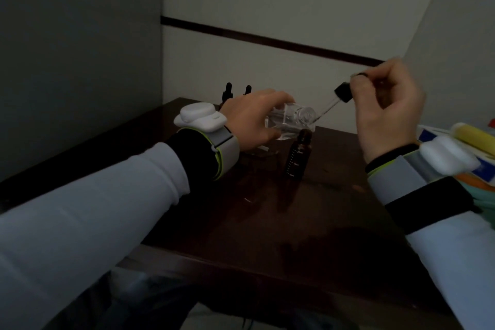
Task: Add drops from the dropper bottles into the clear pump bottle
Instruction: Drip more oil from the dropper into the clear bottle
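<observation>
The left hand (250, 120) grips the clear pump bottle (290, 121), tilted above the dark wooden table (334, 222); the right hand (388, 112) pinches a black-capped dropper (338, 99), its glass tip at the bottle's mouth. An open amber dropper bottle (297, 154) stands just below.

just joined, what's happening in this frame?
A person's left hand grips the clear pump bottle, tilted with its open mouth toward the right. The right hand pinches a dropper, its glass tip at that mouth. The opened amber bottle stands on the table below. Two capped dropper bottles sit behind.
</observation>
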`<action>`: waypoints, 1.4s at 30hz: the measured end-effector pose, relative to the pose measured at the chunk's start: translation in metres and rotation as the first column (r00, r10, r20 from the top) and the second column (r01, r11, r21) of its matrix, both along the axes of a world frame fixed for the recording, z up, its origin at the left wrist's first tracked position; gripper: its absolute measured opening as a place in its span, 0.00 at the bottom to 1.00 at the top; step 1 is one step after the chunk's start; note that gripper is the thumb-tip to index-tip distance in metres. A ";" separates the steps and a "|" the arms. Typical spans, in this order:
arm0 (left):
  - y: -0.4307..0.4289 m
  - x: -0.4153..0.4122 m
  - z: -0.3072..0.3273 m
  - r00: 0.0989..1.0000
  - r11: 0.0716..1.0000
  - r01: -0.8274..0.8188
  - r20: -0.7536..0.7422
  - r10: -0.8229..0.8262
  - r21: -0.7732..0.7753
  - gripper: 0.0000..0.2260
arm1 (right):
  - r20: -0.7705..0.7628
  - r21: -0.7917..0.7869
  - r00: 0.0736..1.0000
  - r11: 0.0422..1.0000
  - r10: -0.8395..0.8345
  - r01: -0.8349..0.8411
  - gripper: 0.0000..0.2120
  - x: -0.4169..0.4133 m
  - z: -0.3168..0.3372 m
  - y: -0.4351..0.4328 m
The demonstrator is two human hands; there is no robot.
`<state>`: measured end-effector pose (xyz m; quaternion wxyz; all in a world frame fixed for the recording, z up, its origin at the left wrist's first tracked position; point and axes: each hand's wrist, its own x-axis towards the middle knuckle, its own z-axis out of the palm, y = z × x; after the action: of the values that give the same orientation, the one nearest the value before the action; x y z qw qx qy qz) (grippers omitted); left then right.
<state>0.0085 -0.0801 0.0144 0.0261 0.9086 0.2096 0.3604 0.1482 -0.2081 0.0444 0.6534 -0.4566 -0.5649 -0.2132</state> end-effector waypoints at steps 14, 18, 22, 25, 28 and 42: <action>-0.001 0.001 0.000 0.998 0.999 0.033 0.047 -0.034 0.028 0.23 | 0.074 -0.233 0.997 0.972 0.005 0.013 0.12 -0.002 -0.011 0.010; -0.001 0.000 -0.001 0.999 0.999 0.033 0.033 -0.034 0.027 0.24 | 0.070 -0.249 0.997 0.968 0.032 -0.014 0.10 -0.001 -0.010 0.010; -0.001 0.001 -0.001 0.999 0.999 0.028 0.032 -0.029 0.029 0.24 | 0.064 -0.243 0.998 0.970 0.028 -0.012 0.11 -0.003 -0.011 0.010; -0.002 0.001 -0.001 0.999 0.999 0.029 0.026 -0.029 0.030 0.24 | 0.051 -0.245 0.997 0.969 0.053 -0.039 0.10 -0.003 -0.010 0.009; -0.002 0.001 -0.001 0.999 0.999 0.027 0.029 -0.028 0.036 0.24 | 0.068 -0.279 0.997 0.960 0.049 -0.028 0.12 -0.003 -0.011 0.009; -0.003 -0.001 0.001 1.000 1.000 0.023 0.011 -0.023 0.016 0.24 | -0.004 -0.031 1.000 1.000 -0.005 0.005 0.11 -0.004 -0.002 0.002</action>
<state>0.0075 -0.0832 0.0151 0.0240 0.9091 0.1962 0.3668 0.1444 -0.2057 0.0425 0.6469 -0.4686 -0.5656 -0.2051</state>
